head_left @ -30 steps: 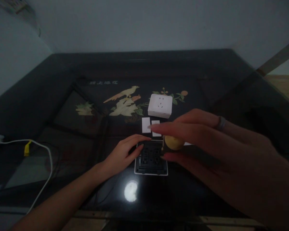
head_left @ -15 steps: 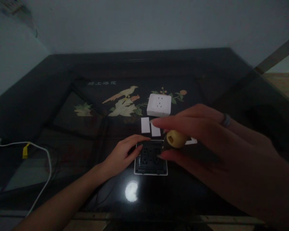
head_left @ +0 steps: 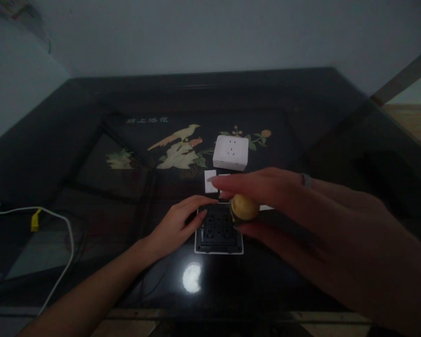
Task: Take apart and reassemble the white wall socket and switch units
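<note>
The black-backed switch panel (head_left: 219,238) with a white rim lies on the dark table, its inner mechanism facing up. My left hand (head_left: 180,222) grips its upper left corner, fingers along the top edge and thumb on the frame. Above the panel's right side, my right hand (head_left: 301,220) holds a screwdriver (head_left: 244,208) upright between thumb and fingers. Its rounded yellow handle end points up at me; the shaft and tip are hidden below. Just beyond the panel are two small white plates (head_left: 210,181), one partly covered by my right fingers.
A white wall socket (head_left: 230,152) sits behind the small plates. Another white piece (head_left: 265,207) shows partly behind my right hand. A white cable (head_left: 71,234) with a yellow tag (head_left: 35,220) runs along the left of the glossy table (head_left: 126,281), which bears a bird-and-flower picture.
My right hand has shifted a little left with the screwdriver, and the handle end has tilted, its hollow no longer showing. My left hand keeps its place on the panel.
</note>
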The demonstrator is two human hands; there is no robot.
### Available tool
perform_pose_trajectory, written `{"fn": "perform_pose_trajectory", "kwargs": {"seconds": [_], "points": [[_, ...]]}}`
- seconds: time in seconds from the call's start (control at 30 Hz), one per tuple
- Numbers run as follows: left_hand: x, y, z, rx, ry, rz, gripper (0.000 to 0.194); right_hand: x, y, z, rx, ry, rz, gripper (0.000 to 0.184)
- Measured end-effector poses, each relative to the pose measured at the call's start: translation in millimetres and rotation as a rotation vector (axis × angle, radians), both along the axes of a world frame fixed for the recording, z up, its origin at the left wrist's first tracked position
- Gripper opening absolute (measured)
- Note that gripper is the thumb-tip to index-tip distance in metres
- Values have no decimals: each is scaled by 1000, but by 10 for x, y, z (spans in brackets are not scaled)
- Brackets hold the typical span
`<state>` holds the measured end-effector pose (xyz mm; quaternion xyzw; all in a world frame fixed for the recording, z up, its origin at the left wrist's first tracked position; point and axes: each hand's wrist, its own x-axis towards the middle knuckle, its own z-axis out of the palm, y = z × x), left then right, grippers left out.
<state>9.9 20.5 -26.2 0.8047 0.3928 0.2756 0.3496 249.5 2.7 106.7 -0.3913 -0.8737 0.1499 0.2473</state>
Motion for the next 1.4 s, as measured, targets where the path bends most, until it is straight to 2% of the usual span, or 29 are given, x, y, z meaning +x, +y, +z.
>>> {"fn": "perform_pose_trajectory", "kwargs": {"seconds": [0.07,0.17,0.27,0.33,0.4,0.53,0.63,0.73,0.83,0.97,1.03,1.1,1.17,1.27,1.4], "points": [[-4,2,-3,4,-22,-12,30,43,7,40,-44,-12,69,46],[0,2,20,-8,-16,-15,29,24,26,54,-4,-20,122,34],[7,-1,48,-42,8,-14,28,-66,35,-1,125,9,39,24],[8,-3,48,-43,5,-5,27,-99,34,-25,136,26,-33,20],[3,-2,29,-20,-8,-5,27,-79,32,-9,82,31,-23,21],[-8,4,-12,27,-2,-17,29,25,36,79,-19,31,87,34],[-6,2,-8,47,-13,-14,29,16,39,72,43,39,74,23],[-1,-3,6,50,-30,-10,29,-49,39,4,136,41,-25,16],[-6,-1,-1,47,-35,-16,28,-52,37,-28,72,87,-83,22],[-19,3,-23,35,-8,-20,28,35,41,22,-98,74,70,41],[-20,1,-26,44,-18,-21,28,45,45,37,-65,64,101,34],[-17,-3,-23,52,-31,-25,29,21,47,26,18,56,67,21],[-15,-7,-21,57,-39,-22,28,-12,47,3,43,46,12,19],[-15,-8,-26,50,-23,-17,29,-23,45,-4,-7,54,-6,29],[-19,-1,-37,35,-10,-21,29,5,69,6,-127,84,152,40]]}}
